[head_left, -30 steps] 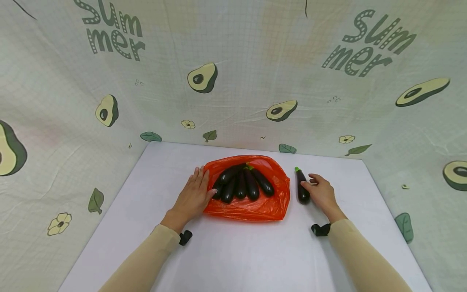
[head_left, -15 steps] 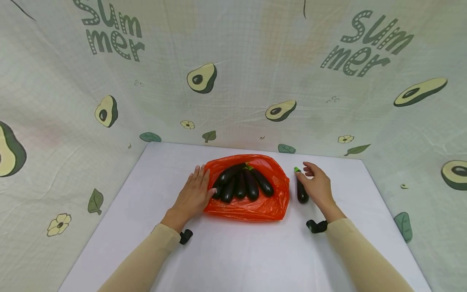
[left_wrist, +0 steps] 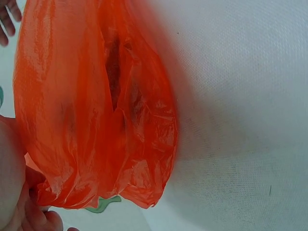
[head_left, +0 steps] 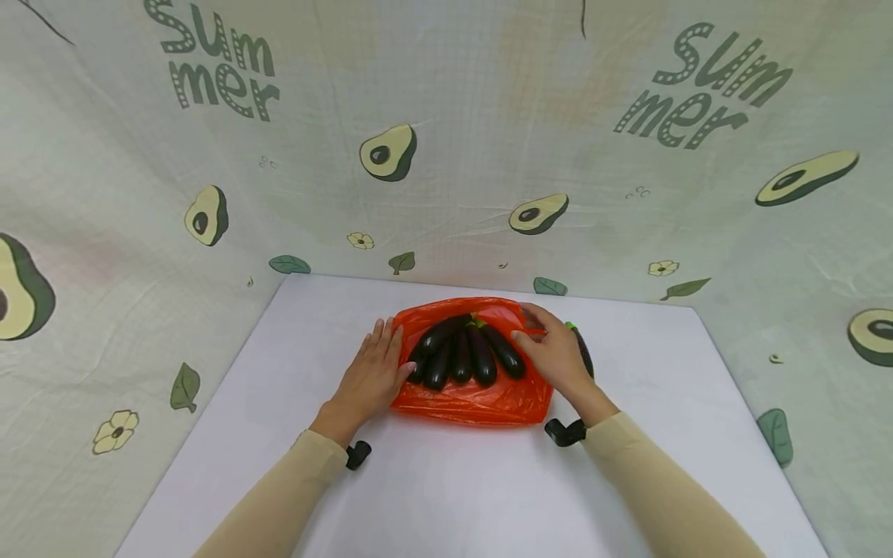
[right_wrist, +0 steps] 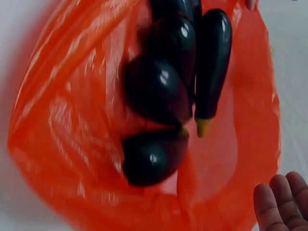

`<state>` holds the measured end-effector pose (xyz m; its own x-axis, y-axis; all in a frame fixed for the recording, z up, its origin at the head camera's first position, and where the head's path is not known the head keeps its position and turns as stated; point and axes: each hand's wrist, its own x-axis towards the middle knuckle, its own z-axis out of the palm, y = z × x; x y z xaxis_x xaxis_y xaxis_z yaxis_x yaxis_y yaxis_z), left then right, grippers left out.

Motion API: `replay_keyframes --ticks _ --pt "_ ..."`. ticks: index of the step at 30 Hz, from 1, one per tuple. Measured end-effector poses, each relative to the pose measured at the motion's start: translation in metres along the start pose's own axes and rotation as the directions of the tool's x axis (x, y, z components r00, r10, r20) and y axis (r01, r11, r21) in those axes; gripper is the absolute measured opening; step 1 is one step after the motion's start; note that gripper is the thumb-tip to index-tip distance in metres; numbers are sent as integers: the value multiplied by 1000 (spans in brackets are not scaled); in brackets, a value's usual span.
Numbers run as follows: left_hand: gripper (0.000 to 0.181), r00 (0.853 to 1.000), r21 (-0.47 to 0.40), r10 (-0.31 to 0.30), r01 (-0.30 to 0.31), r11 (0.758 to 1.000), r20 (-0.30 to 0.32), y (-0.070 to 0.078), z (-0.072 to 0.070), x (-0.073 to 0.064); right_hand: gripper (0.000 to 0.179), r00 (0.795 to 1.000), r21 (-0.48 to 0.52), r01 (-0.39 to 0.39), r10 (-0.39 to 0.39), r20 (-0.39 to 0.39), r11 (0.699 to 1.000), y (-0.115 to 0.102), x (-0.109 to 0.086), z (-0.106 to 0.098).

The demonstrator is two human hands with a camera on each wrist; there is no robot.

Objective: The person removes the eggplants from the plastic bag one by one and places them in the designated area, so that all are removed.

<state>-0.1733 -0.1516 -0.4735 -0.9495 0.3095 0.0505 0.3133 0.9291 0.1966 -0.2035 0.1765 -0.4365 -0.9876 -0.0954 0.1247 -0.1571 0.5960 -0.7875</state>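
A red plastic bag (head_left: 481, 407) lies with its mouth spread wide, and several dark eggplants (head_left: 460, 360) fan out inside it. On the bag's left side, my left hand (head_left: 370, 368) holds the rim, thumb inside and fingers along the outside. The left wrist view shows bag film (left_wrist: 62, 96) running between thumb and fingers. My right hand (head_left: 554, 349) is at the bag's right rim, with a strip of red film between thumb and fingers; its fingers (right_wrist: 284, 202) look straight and loose in the right wrist view. Another eggplant (head_left: 584, 349) lies outside, partly hidden behind the right hand.
The white table (head_left: 446, 496) extends around the bag. A cloth backdrop (head_left: 460, 116) with avocado prints rises behind the table and along both sides. Each wrist bears a small black camera mount, such as the one on the right wrist (head_left: 563, 432).
My right hand has left the loose eggplant, first lifting away from it, then moving left to the bag's right rim. The left hand has stayed at the bag's left side.
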Motion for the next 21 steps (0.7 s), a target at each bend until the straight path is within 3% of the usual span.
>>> replay_keyframes --ticks 4,11,21 --pt "81 1000 5 0 0 1000 -7 0 2 0 57 999 60 6 -8 44 998 -1 6 13" --pt "82 1000 -20 -9 9 1000 -1 2 2 1 57 991 81 -28 17 134 996 8 18 28" --pt "81 1000 -18 -18 18 1000 25 1 4 -1 61 980 -65 -55 66 189 996 28 29 36"
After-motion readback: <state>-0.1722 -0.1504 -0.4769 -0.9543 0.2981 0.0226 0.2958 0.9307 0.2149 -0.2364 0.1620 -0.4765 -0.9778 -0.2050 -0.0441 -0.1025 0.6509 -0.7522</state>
